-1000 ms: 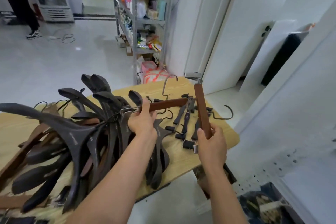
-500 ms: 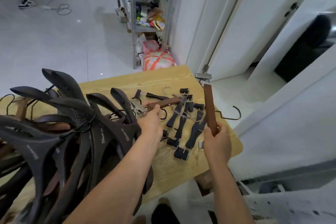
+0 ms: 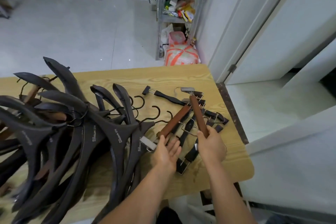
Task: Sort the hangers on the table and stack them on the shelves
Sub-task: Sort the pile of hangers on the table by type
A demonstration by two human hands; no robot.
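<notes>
Right of the coat-hanger heap [image 3: 76,132], on the tabletop [image 3: 163,78]: both brown clip hangers are down from where they were a second ago. The left hand [image 3: 166,153] was clenched round its brown hanger [image 3: 175,122] and held it up level. Now that hanger slopes low over the dark clip hangers [image 3: 190,152], and the fingers [image 3: 174,148] are straight and spread, with the near end of the bar lying at the thumb side. Looks like a release, not a grip.

The right hand [image 3: 211,144], further right of the heap, is wrapped tight round the lower end of the second brown hanger [image 3: 198,116]. It's tilted now, and its top crosses the far end of the first.

My read: the browns are being paired as one class beside the dark clips. Sorting is under way, stacking hasn't begun. The shelves [image 3: 160,20] sit well beyond the heap, across the floor.

Writing: white print on the necks of several heap hangers, too blurred to read. No other labels are legible.
</notes>
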